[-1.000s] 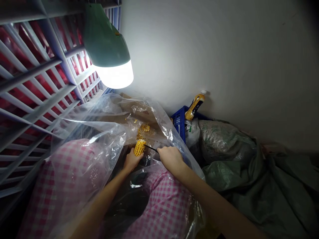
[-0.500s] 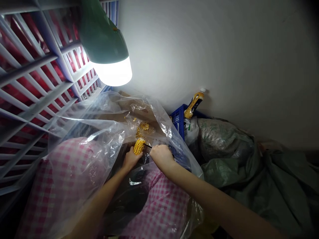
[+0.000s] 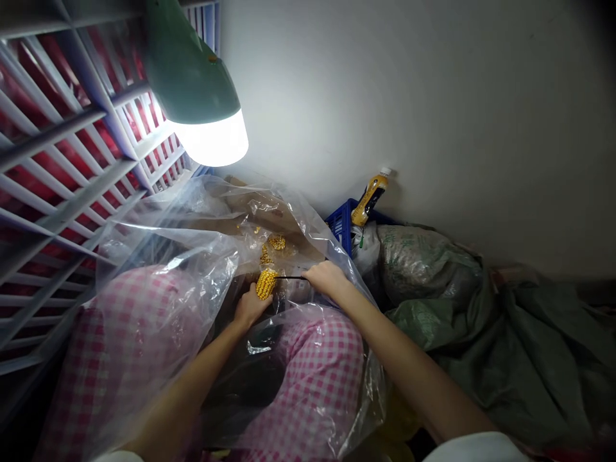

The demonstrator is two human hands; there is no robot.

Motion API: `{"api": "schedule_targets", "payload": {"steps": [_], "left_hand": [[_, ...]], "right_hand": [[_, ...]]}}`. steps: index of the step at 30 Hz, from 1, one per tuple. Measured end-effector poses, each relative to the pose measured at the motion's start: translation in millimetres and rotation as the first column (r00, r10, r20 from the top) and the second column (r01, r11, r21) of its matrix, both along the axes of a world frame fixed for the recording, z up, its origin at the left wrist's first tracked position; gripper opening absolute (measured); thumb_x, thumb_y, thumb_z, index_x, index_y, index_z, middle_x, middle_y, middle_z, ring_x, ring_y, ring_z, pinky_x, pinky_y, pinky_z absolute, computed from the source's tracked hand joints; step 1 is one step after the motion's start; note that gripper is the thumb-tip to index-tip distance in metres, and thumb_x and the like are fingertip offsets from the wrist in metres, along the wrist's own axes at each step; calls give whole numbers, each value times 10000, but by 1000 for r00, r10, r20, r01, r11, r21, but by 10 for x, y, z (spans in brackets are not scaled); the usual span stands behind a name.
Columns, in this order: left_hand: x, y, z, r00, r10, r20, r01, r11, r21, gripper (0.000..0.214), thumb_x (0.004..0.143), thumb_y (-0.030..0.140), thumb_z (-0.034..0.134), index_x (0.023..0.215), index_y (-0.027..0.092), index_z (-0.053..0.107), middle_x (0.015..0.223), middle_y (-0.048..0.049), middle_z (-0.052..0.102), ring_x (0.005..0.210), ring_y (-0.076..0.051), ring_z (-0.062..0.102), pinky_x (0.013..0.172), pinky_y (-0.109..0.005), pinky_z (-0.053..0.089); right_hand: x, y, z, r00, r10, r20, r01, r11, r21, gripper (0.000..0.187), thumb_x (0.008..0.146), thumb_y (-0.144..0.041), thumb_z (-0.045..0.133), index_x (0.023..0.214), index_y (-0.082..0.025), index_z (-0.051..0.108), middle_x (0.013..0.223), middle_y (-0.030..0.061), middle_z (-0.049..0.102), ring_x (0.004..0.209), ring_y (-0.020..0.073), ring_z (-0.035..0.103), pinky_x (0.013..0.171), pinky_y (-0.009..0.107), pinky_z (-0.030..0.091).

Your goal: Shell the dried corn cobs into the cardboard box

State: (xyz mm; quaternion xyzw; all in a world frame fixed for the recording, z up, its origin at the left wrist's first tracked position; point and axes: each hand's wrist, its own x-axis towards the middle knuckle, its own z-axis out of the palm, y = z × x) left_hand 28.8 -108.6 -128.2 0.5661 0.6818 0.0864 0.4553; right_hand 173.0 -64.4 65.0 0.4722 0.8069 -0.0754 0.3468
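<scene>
Corn cob (image 3: pixel 267 283) stands almost upright in our left hand (image 3: pixel 250 309), over our lap, which the clear plastic sheet (image 3: pixel 192 244) covers. The fingers (image 3: pixel 260 300) of this hand are closed around the lower end of the cob, and the yellow upper part is free. Our right hand (image 3: pixel 327 279) is just to the right of the cob. Its fingers (image 3: pixel 314 274) are pinched tight on a thin black rod (image 3: pixel 291 278), which lies nearly level, and the rod's tip touches the side of the cob. Loose kernels (image 3: pixel 276 242) lie on the plastic just behind the cob. Farther to the right of the cob we see a blue crate (image 3: pixel 341 226) with a yellow bottle (image 3: pixel 368 197) leaning against the wall. A lit lamp (image 3: pixel 202 96) hangs high above the cob.
</scene>
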Motion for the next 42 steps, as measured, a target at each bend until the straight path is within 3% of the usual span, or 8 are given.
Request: {"api": "schedule_targets", "payload": {"steps": [8, 14, 19, 24, 26, 30, 34, 42], "left_hand": [[22, 38, -5, 1000, -2, -2, 2, 1000, 20, 518, 718, 548, 455, 1042, 145, 451, 888, -169, 654, 818, -308, 637, 585, -291, 410], [29, 51, -6, 998, 56, 35, -56, 998, 7, 491, 713, 537, 471, 1022, 156, 466, 908, -170, 652, 833, -305, 635, 605, -295, 422], [-4, -5, -9, 994, 69, 90, -68, 998, -15, 442, 712, 496, 494, 1016, 174, 484, 915, -149, 657, 855, -296, 632, 628, -290, 427], [-20, 15, -1, 978, 114, 176, -116, 993, 1, 466, 698, 478, 541, 1044, 167, 504, 979, -143, 656, 912, -282, 619, 675, -285, 433], [-21, 33, -28, 964, 134, 230, -138, 990, 1, 450, 702, 458, 555, 1040, 164, 513, 1015, -140, 649, 945, -277, 608, 710, -286, 435], [-29, 50, -115, 938, 146, 314, -159, 987, 15, 444, 704, 456, 569, 1032, 160, 522, 1041, -126, 641, 965, -265, 599, 764, -288, 436], [-44, 47, -157, 935, 145, 324, -161, 987, 23, 456, 698, 452, 582, 1042, 157, 527, 1047, -122, 640, 980, -268, 593, 790, -296, 435], [-46, 45, -127, 927, 154, 343, -163, 987, -3, 452, 690, 446, 582, 1032, 154, 532, 1052, -126, 639, 966, -275, 594, 802, -317, 434]], "right_hand": [[-335, -420, -234, 976, -216, 8, 215, 974, 65, 312, 815, -23, 350, 988, -27, 610, 915, 226, 649, 800, 267, 658, 629, 366, 517], [-615, -802, -667, 870, -492, -21, 490, 859, 147, 418, 856, -18, 246, 1247, -2, 394, 907, 230, 647, 801, 186, 666, 608, 238, 508], [-765, -914, -911, 534, -760, -370, 815, 579, -15, 410, 893, -206, 286, 1281, -87, 343, 1006, 171, 637, 917, 207, 631, 740, 301, 498], [-419, -981, -690, 163, -883, -439, 807, 375, -456, 495, 863, -258, 296, 1342, -160, 217, 964, 85, 646, 659, 143, 645, 532, 232, 492], [-260, -999, -549, 236, -860, -453, 796, 438, -418, 475, 852, -255, 329, 1320, -182, 289, 930, 62, 655, 660, 140, 639, 567, 233, 487], [-154, -970, -285, 561, -717, -414, 734, 662, -151, 360, 831, -247, 420, 1179, -210, 501, 908, 59, 672, 858, 195, 631, 747, 280, 462], [-247, -854, -78, 769, -594, -236, 624, 778, 73, 327, 862, -265, 395, 1156, -209, 525, 918, 99, 678, 845, 236, 646, 702, 315, 473], [-392, -608, 98, 912, -406, -57, 410, 898, 161, 303, 831, -73, 358, 983, -155, 607, 853, 138, 681, 789, 250, 663, 616, 302, 487]]}}
